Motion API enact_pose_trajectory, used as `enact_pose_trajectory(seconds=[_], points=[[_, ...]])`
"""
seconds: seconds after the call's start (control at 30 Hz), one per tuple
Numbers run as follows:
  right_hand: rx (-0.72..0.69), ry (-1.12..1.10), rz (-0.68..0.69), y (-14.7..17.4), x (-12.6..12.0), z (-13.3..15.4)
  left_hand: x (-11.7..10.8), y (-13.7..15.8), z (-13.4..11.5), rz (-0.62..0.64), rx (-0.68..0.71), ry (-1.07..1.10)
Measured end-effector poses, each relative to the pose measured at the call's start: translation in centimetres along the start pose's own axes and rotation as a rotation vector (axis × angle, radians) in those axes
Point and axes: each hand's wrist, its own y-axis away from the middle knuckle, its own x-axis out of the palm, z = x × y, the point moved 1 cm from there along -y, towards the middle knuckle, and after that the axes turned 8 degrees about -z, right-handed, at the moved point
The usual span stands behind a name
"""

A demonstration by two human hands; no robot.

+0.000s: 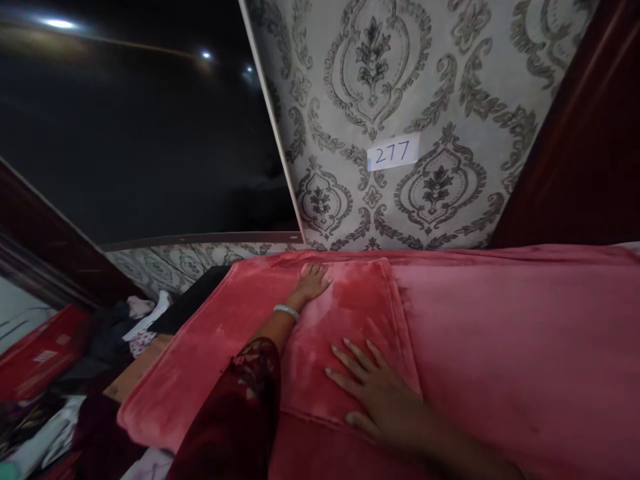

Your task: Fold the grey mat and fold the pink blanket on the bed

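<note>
A red plush blanket (345,327) lies spread in front of me, with a folded section whose stitched hem runs down its right side. My left hand (313,281) rests on the blanket near its far edge, fingers stretched out and a pale bracelet on the wrist. Closer to me, my right hand (383,397) lies palm down with its fingers spread over the lower right part of the fold. Neither hand grips the fabric. A smoother pink plush area (520,347) extends to the right of the hem.
Behind the blanket stands a patterned wall (380,207) with a paper label (393,152) reading 277. A large dark TV (145,127) hangs at the upper left. Below left are a black flat item (193,300), piled clothes (107,333) and a red crate (45,347).
</note>
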Motion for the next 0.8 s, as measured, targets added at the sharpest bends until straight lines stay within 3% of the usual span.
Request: enact_pose_trajectory(seconds=[0.23,0.47,0.53,0.6,0.7,0.8], points=[[0.045,-0.100,0.031,0.1,-0.5,0.0,2.0,-1.2,0.8,-0.120,0.022,-0.048],[0.032,-0.117,0.021,-0.1,-1.1,0.5,0.1,-1.0,-0.5,-0.024,-0.002,-0.113],[0.039,-0.115,0.020,-0.2,-1.2,0.5,-0.5,-1.0,-1.7,-0.069,0.064,-0.119],[0.037,-0.126,0.012,-0.2,-1.2,0.5,-0.7,-1.1,-3.2,-0.090,0.215,-0.069],[0.016,-0.161,-0.006,-0.1,-1.0,0.3,-0.3,-2.0,-5.2,0.011,0.411,0.024],[0.011,-0.182,-0.009,0.0,-1.1,0.2,0.7,-3.4,-6.3,0.049,0.441,0.030]])
